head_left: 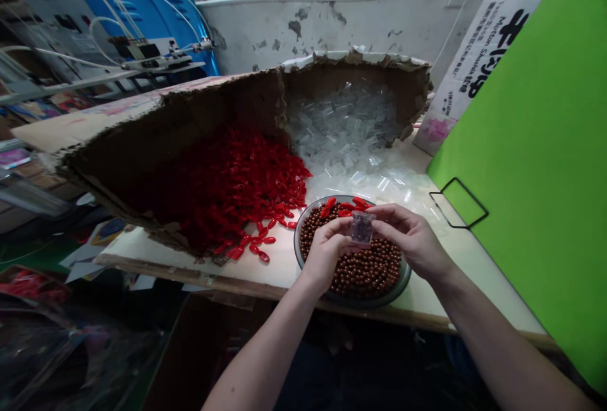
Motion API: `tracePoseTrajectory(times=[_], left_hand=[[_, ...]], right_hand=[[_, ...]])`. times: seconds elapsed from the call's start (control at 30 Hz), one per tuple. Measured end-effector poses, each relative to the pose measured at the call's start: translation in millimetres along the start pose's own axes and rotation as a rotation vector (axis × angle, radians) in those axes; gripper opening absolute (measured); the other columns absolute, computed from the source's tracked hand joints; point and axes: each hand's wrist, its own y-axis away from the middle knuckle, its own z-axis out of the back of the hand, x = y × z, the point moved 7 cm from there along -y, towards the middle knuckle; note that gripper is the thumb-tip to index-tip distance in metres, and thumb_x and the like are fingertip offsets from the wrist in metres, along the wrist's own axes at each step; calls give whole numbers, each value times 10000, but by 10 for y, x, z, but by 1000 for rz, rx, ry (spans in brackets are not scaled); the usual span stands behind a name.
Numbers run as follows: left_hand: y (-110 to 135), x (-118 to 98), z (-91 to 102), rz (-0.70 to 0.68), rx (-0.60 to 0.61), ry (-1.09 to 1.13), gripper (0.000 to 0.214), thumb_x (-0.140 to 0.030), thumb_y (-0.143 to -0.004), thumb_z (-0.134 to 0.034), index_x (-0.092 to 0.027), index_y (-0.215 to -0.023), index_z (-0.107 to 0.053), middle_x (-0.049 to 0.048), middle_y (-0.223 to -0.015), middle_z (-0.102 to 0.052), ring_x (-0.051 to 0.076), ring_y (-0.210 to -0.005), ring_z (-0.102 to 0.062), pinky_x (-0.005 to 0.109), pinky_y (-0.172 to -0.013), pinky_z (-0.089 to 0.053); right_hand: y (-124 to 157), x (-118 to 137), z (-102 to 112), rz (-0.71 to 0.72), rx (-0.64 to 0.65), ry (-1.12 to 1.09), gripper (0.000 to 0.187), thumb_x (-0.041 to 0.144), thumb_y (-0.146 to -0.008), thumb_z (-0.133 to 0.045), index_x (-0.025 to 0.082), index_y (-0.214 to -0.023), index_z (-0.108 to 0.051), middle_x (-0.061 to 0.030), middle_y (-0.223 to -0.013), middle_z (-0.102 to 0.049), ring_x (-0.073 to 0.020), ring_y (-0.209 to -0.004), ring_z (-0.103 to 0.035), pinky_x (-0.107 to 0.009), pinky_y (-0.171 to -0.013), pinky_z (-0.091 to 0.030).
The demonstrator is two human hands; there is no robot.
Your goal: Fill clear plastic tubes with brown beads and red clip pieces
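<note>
Many red pieces: heaped in the torn carton, some spilled onto the table.
Left hand: fingers pinch the small box at its left side.
Clear pieces: piled behind the bowl, partly inside the carton.
Bowl: on the table, full of brown beads, with a few red pieces at its far side.
Small box: between both hands, above the beads.
Right hand: fingers grip the small box's right edge.
Green panel: along the table's right side.
</note>
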Motion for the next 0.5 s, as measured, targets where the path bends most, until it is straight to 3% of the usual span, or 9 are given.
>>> tracePoseTrajectory(times=[0.27, 0.5], left_hand=[[6, -18, -77, -56, -37, -93, 241, -190, -690, -692, -134, -918, -637, 35, -824, -685, 133, -751, -629, 274, -734, -539], [7, -4, -111, -61, -39, -97, 255, -205, -700, -708, -129, -933, -640, 41, -837, -678, 127, -760, -616, 273, -746, -536]], right_hand=[[26, -15, -14, -1, 8, -29, 214, 263, -782, -709, 234, -991, -676, -17, -953, -721, -139, -871, -671, -251, -791, -549], [59, -10, -9, -7, 7, -15, 213, 274, -787, -701, 230, -995, -675, -23, -954, -716, -151, -857, -671, -269, -772, -561]])
